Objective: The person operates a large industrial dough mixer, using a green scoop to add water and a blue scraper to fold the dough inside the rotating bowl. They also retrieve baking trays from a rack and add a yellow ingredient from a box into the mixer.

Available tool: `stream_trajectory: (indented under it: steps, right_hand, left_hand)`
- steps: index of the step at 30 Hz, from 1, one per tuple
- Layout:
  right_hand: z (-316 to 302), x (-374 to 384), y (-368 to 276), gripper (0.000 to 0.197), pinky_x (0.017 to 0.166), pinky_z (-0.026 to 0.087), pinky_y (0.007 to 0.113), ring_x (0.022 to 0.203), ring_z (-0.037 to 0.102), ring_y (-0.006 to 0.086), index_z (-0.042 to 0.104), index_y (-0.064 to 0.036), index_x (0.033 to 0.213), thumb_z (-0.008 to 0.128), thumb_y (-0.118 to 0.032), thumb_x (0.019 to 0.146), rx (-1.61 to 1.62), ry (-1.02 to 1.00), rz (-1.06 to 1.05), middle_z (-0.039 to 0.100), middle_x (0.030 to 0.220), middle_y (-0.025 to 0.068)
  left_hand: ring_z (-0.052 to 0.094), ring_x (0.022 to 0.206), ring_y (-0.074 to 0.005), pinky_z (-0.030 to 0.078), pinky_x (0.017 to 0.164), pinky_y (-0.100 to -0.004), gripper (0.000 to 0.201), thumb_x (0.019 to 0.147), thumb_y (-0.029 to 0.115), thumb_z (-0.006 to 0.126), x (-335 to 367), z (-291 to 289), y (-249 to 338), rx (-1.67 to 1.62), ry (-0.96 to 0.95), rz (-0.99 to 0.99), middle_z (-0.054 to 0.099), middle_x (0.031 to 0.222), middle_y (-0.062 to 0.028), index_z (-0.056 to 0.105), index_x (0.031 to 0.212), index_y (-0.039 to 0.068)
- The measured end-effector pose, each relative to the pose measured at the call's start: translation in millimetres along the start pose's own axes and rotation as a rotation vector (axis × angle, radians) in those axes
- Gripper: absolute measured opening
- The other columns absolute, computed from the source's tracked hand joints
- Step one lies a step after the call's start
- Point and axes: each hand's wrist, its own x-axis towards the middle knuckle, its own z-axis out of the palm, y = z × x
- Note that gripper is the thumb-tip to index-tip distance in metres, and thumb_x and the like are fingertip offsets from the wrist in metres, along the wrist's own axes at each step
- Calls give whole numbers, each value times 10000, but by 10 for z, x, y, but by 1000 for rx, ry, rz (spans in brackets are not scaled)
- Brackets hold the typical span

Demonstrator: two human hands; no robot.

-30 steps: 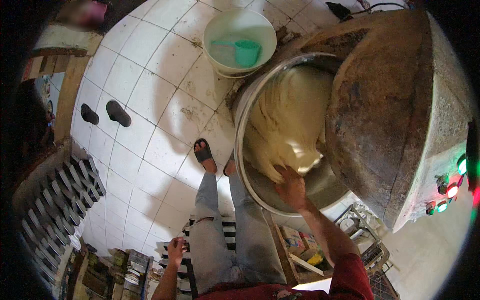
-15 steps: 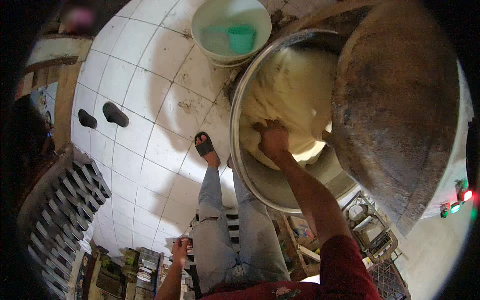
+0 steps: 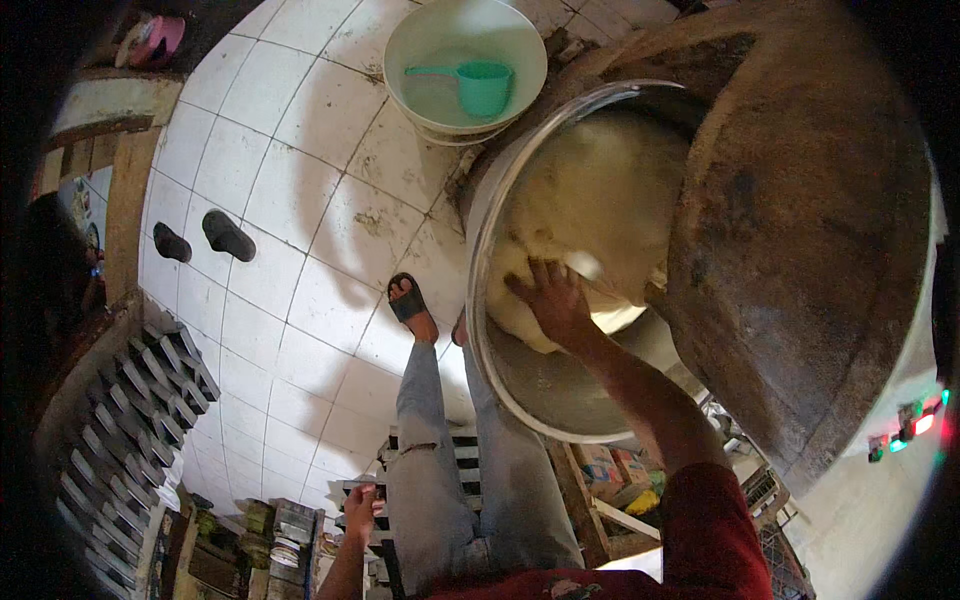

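Inside a big round metal mixing bowl (image 3: 482, 330), a mass of pale cream dough (image 3: 600, 190) fills the far part. My right hand (image 3: 556, 303) lies on the near left part of the dough, palm down with the fingers spread. A worn brown machine housing (image 3: 800, 230) overhangs the right side of the bowl and hides part of the dough. By my left thigh hangs my left hand (image 3: 362, 508), its fingers loosely curled and apart, with nothing seen in it.
Beyond the bowl stands a whitish bucket (image 3: 425, 110) with a green dipper (image 3: 484, 90) in it. Stacked dark metal trays (image 3: 135, 430) are at the left. Two dark slippers (image 3: 229, 235) lie on the tiled floor. Boxes (image 3: 615, 470) sit on a wooden shelf below the bowl.
My right hand has gone from a closed grip in the dough to spread fingers on it, slightly nearer and to the right. The dough has shifted in the bowl. My left hand stays by my thigh.
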Motion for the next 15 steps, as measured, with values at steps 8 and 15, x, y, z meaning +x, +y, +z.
stream_trajectory:
  steps: [8, 15]
  right_hand:
    - [-468, -303, -117, 587, 1004, 483, 493, 1209, 560, 413, 622, -122, 1292, 722, -83, 715, 532, -173, 287, 517, 1377, 251]
    - [-844, -929, -302, 604, 1093, 396, 533, 1420, 342, 420, 562, -139, 1376, 656, -114, 780, 370, 2, 13, 417, 1505, 172]
  left_hand:
    - [681, 843, -195, 560, 719, -337, 352, 960, 314, 658, -279, 225, 308, -5, 6, 100, 685, 1027, -101, 588, 1196, 61]
    - [691, 863, -200, 557, 727, -345, 384, 976, 387, 636, -245, 65, 205, 6, 26, 51, 679, 1026, -72, 594, 1164, 55]
